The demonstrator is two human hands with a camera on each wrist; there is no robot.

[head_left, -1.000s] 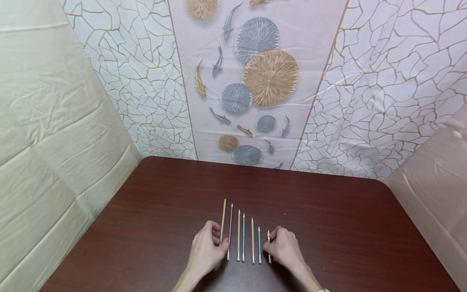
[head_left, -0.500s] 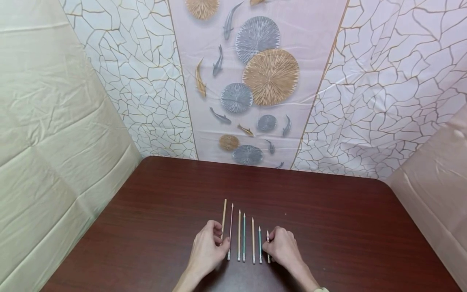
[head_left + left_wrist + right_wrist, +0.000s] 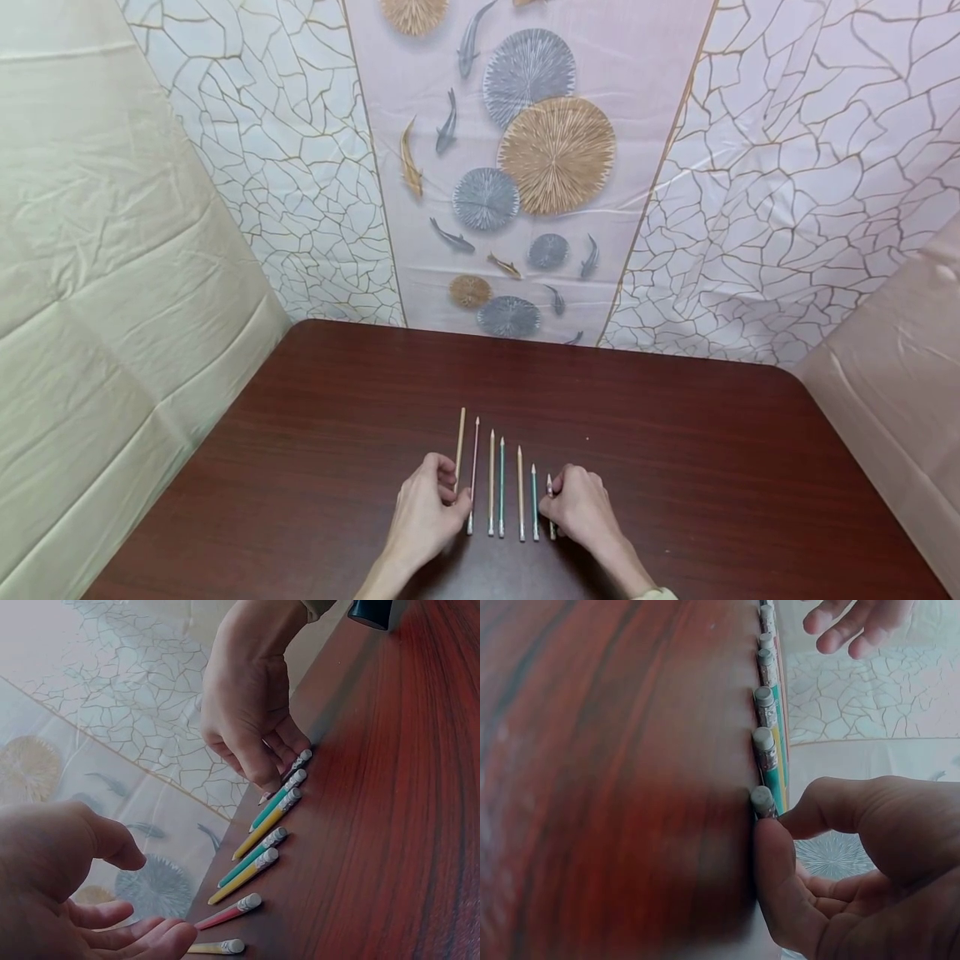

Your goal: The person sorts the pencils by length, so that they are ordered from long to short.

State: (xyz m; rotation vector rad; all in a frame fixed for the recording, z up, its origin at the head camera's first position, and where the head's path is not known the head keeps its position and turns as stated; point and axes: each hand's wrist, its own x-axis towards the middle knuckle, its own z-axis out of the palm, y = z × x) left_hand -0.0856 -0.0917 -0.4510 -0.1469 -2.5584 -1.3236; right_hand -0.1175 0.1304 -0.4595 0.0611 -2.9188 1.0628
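Note:
A row of pencils lies on the dark wooden table, stepping down in length from left to right, erasers toward the person. My right hand [image 3: 588, 504] pinches the shortest pencil [image 3: 763, 799] at the right end between thumb and finger. A short teal pencil [image 3: 534, 492] lies just left of it. My left hand [image 3: 427, 508], fingers loosely bent and apart, hovers by the left end, partly covering the longest yellow pencil [image 3: 461, 437]. Beside that lies a pink-red pencil [image 3: 232, 911]. Two yellow pencils and another teal pencil [image 3: 502, 479] fill the middle.
The brown table [image 3: 360, 392] stretches beyond the row on all sides. Patterned cloth [image 3: 555, 154] hangs behind its far edge, and plain cream cloth [image 3: 97, 275] hangs at the left. A dark object [image 3: 371, 613] shows at the top of the left wrist view.
The shortest pencil, pinched in my right hand, has shifted slightly left toward the short teal pencil. My left hand stays nearly still.

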